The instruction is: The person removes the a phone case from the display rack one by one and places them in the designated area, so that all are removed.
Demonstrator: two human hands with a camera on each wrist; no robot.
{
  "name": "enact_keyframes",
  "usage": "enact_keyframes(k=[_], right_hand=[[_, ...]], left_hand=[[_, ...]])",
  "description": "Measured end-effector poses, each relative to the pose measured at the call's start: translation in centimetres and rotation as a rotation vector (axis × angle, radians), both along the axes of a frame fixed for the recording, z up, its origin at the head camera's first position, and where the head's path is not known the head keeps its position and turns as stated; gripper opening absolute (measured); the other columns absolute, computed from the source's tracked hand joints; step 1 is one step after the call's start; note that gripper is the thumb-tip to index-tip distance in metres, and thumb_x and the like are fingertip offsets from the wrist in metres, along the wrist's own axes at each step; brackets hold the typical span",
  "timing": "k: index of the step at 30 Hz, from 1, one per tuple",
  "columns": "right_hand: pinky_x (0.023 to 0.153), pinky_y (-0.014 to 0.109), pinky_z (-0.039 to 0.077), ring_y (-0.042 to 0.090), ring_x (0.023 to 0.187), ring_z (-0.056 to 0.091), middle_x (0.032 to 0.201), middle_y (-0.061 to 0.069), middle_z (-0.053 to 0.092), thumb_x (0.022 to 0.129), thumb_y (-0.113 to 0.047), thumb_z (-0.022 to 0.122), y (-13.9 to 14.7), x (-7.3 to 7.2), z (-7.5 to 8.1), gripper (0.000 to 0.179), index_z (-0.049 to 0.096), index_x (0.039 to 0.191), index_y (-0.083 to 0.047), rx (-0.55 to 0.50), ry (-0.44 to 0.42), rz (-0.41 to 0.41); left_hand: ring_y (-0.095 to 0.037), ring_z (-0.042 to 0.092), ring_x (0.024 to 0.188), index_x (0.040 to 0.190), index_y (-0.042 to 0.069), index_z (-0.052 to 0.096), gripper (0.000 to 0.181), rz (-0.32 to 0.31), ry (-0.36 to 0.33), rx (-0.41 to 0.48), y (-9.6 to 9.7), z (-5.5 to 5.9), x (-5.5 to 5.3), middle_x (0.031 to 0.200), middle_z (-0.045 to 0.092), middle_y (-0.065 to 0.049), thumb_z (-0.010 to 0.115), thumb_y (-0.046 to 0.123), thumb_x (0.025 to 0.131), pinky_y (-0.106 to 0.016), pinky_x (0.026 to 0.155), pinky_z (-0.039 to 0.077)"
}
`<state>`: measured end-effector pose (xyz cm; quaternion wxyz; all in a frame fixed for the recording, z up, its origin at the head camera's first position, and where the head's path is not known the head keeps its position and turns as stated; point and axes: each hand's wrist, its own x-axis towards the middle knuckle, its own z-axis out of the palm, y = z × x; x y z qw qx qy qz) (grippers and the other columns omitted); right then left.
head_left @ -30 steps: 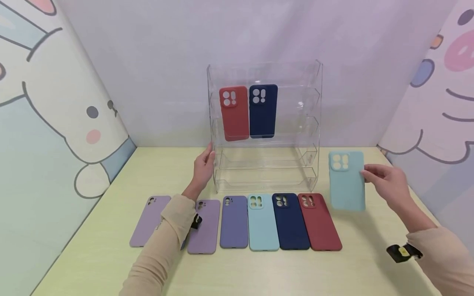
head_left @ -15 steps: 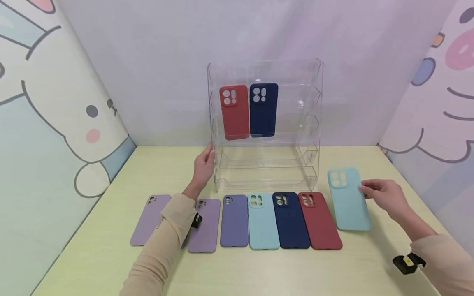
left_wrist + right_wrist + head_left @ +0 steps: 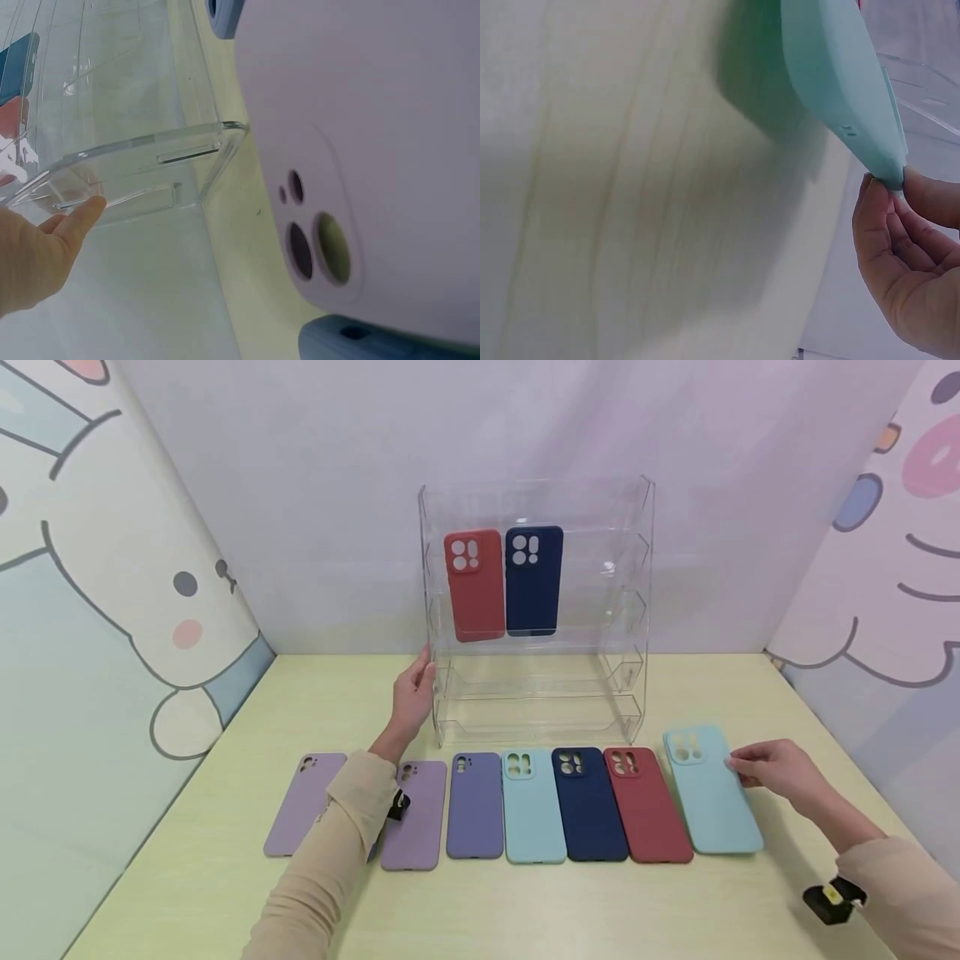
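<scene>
In the head view my right hand pinches the upper right edge of a light-blue phone case. The case is tilted low over the table, right of a red phone case. The right wrist view shows the thumb and fingers on one corner of this case, its shadow on the table below. My left hand holds the left side edge of a clear acrylic display rack; some fingers are hard to see there. A red case and a navy case stand upright in the rack.
Left of the red case on the table lie a navy case, a light-blue one, a violet one and lilac ones. My left forearm covers part of the row. Printed walls stand around the table.
My right hand has lowered the light-blue case toward the table, bringing it near the right end of the row. The left hand has stayed at the rack's side.
</scene>
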<state>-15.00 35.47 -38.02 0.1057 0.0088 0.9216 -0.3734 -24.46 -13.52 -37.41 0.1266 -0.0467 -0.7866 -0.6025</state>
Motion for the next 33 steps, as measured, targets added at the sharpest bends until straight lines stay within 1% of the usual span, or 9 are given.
enact_keyframes(k=[2,4,13,18,20,24,27,29,33], right_hand=[[0.064,0.031,0.053,0.012,0.068,0.061,0.086,0.015,0.065,0.092,-0.014,0.054,0.1,0.0,-0.3,0.042,0.05,0.107,0.025,-0.013,-0.026,0.01],[0.063,0.029,0.053,0.012,0.068,0.061,0.086,0.015,0.064,0.091,-0.012,0.054,0.2,0.0,-0.5,0.041,0.049,0.107,0.026,-0.025,-0.046,0.021],[0.064,0.029,0.053,0.009,0.069,0.059,0.089,0.016,0.064,0.089,-0.008,0.056,0.2,0.0,-1.3,0.038,0.051,0.104,0.026,-0.065,-0.081,0.051],[0.063,0.03,0.053,0.012,0.069,0.059,0.089,0.019,0.063,0.088,-0.007,0.056,0.1,-0.1,-1.6,0.036,0.052,0.102,0.026,-0.052,-0.083,0.047],[0.062,0.03,0.053,0.014,0.069,0.058,0.088,0.019,0.063,0.088,-0.008,0.057,0.0,-0.1,-1.7,0.036,0.053,0.102,0.025,-0.036,-0.082,0.046],[0.06,0.029,0.052,0.014,0.068,0.059,0.086,0.018,0.064,0.087,-0.009,0.058,-0.2,0.0,-1.9,0.035,0.055,0.101,0.023,-0.002,-0.077,0.028],[0.061,0.029,0.052,0.014,0.069,0.06,0.086,0.018,0.065,0.087,-0.01,0.058,-0.2,0.1,-1.7,0.035,0.056,0.101,0.022,0.007,-0.066,0.021],[0.061,0.029,0.052,0.014,0.069,0.06,0.085,0.016,0.065,0.088,-0.012,0.057,-0.2,0.2,-1.5,0.035,0.057,0.101,0.021,0.014,-0.054,0.014],[0.063,0.028,0.052,0.012,0.07,0.062,0.086,0.016,0.067,0.09,-0.017,0.056,-0.4,0.5,-0.8,0.041,0.055,0.105,0.021,0.008,-0.021,-0.002]], left_hand=[[-0.02,0.041,0.071,0.14,0.011,0.033,0.043,-0.001,0.005,-0.001,0.0,0.0,0.0,0.142,0.034,-0.007,0.04,0.017,0.098,-0.019,0.059,0.036],[-0.017,0.036,0.067,0.14,0.01,0.033,0.043,-0.002,0.012,-0.002,0.0,0.0,0.0,0.142,0.034,-0.007,0.04,0.017,0.098,-0.019,0.057,0.035],[-0.022,0.039,0.069,0.14,0.009,0.032,0.043,-0.005,0.022,-0.01,0.0,0.1,0.0,0.143,0.033,-0.008,0.04,0.016,0.098,-0.019,0.056,0.035],[-0.025,0.044,0.081,0.14,0.009,0.032,0.043,-0.004,0.014,-0.006,0.0,0.1,0.0,0.143,0.033,-0.007,0.04,0.016,0.098,-0.018,0.062,0.037],[-0.025,0.043,0.078,0.14,0.01,0.032,0.043,-0.002,0.007,-0.007,0.0,0.0,0.0,0.143,0.033,-0.007,0.04,0.016,0.098,-0.019,0.061,0.036],[-0.027,0.045,0.084,0.14,0.01,0.032,0.043,-0.001,-0.002,-0.003,0.1,0.1,0.2,0.143,0.033,-0.007,0.04,0.016,0.098,-0.02,0.063,0.038],[-0.024,0.047,0.098,0.14,0.01,0.032,0.043,-0.004,-0.001,-0.005,0.1,0.1,0.2,0.143,0.032,-0.007,0.04,0.016,0.098,-0.021,0.073,0.04],[-0.024,0.048,0.099,0.141,0.01,0.032,0.043,-0.005,-0.001,-0.007,0.1,0.1,0.1,0.143,0.032,-0.007,0.04,0.016,0.098,-0.024,0.075,0.04],[-0.025,0.045,0.112,0.141,0.01,0.031,0.043,-0.01,-0.003,0.003,0.1,0.1,0.1,0.143,0.031,-0.007,0.039,0.017,0.099,-0.029,0.083,0.04]])
